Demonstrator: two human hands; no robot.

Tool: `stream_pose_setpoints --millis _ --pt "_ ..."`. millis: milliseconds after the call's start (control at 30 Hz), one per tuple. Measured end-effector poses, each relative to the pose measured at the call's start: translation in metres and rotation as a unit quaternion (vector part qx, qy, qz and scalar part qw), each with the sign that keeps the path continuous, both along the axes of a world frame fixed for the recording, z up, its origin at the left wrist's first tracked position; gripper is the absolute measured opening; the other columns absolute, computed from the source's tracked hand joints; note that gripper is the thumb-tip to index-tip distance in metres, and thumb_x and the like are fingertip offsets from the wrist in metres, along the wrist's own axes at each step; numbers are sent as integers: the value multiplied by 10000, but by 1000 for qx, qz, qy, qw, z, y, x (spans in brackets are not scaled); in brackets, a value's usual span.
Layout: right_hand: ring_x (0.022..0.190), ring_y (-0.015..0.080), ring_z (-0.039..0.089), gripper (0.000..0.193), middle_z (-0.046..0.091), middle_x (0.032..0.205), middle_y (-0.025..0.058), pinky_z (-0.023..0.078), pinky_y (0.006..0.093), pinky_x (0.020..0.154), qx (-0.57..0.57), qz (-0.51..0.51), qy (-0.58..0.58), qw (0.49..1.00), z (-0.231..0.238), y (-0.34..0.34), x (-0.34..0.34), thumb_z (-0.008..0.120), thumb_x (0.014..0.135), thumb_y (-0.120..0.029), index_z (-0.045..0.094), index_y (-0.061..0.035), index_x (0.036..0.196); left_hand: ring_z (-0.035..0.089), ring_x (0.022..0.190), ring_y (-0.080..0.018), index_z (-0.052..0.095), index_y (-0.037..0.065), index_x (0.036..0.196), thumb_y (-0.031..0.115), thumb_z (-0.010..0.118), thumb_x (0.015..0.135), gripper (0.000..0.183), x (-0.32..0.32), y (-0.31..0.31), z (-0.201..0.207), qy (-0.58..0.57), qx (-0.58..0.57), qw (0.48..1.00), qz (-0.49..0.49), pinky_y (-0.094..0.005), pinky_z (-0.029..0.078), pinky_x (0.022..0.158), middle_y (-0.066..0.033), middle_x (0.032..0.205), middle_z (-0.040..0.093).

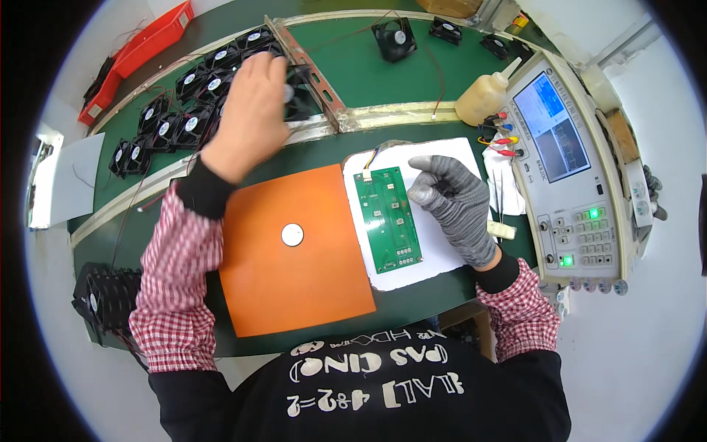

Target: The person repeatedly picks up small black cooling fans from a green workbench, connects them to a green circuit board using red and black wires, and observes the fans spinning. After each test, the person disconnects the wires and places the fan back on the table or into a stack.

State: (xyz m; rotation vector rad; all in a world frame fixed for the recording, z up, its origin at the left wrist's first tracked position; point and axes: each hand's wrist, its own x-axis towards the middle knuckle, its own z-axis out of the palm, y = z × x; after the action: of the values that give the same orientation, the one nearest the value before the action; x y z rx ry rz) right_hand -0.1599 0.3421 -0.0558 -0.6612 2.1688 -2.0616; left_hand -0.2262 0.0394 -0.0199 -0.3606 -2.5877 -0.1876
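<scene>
My left hand, bare and a little smeared, reaches over a group of black cooling fans at the far left. A black fan shows against its right side; whether my fingers grip it is hidden. My right hand, in a grey striped glove, hovers at the right edge of a green circuit board, its fingers bent and apart with nothing seen between them. The board lies on a white pad, with a small bundle of wires at its top left connector.
An orange mat with a round white disc lies left of the board. Right stand a test instrument and a yellowish squeeze bottle. A perforated metal bar divides the far bench; red bins sit far left.
</scene>
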Motion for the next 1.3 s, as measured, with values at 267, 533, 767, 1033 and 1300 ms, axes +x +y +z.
stream_pose_setpoints --millis 267,533,767,1033,1300 --pt "847 192 648 347 651 963 67 517 318 767 123 424 83 893 29 -17 40 787 790 -183 651 -27 1067 593 1143 -310 494 -16 1293 290 628 761 628 145 42 92 -42 357 888 -286 -384 481 983 -225 1236 573" --pt "834 164 660 131 663 818 23 546 290 756 149 285 -152 935 32 13 31 736 795 -17 699 -30 919 618 780 -65 634 5 1066 204 654 953 229 119 -99 37 217 434 871 72 -207 488 685 -63 968 667" --pt "866 170 648 220 666 909 70 526 292 803 155 66 62 984 -11 -1 -9 704 802 -8 708 -53 1017 543 1020 -118 506 49 1213 261 626 951 358 147 -5 -41 -300 589 748 -63 -277 434 932 -11 1066 530" --pt "807 243 616 181 632 825 50 523 351 733 261 66 319 909 -14 -3 -12 707 760 -28 706 -133 908 442 1198 -372 442 40 1351 263 920 489 1010 154 13 -32 -176 213 956 -100 -445 393 1001 -164 1226 465" --pt "867 251 636 150 638 890 61 528 348 801 222 55 191 955 -18 -1 -13 720 768 -37 719 -95 906 547 945 -280 574 88 1226 351 837 658 679 169 22 1 91 22 986 -138 -385 411 837 -94 1015 565"
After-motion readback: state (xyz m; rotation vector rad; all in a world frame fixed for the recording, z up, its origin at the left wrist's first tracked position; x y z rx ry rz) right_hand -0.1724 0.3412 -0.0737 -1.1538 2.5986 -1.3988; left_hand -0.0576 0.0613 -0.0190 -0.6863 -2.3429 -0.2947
